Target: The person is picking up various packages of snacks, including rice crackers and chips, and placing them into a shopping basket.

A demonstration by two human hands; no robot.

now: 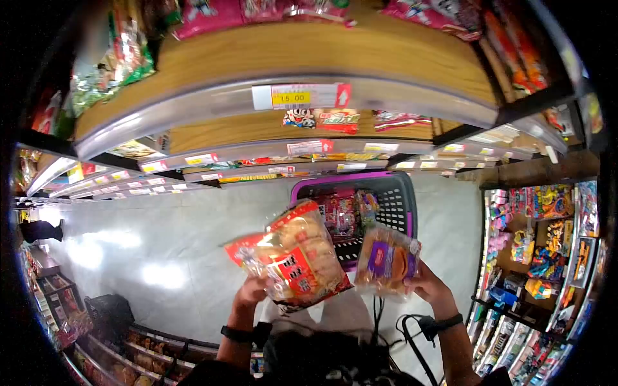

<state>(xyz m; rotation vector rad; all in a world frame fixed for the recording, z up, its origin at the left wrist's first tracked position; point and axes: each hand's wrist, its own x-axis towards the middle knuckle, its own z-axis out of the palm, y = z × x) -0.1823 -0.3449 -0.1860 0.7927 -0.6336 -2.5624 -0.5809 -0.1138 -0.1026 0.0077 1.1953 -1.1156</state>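
My left hand [255, 289] is closed on the lower left edge of a large clear bag of round pale crackers [302, 257] with red and orange printing. In my right hand [427, 283] is a smaller clear packet of brown baked snacks [387, 262] with a purple label, gripped at its right side. The two packs hang side by side, slightly apart. Beyond them on the floor stands a dark grey shopping basket [404, 199] with a purple rim. Several snack packets [341, 212], pink and multicoloured, lie inside it. The held packs hide part of the basket's near side.
A wooden store shelf [412, 61] with a price-tag rail [219, 103] runs across in front, bearing pink snack bags [219, 19]. Toys and small goods fill a rack [541, 238] at right. More low shelving [129, 354] stands at lower left on the pale floor [154, 225].
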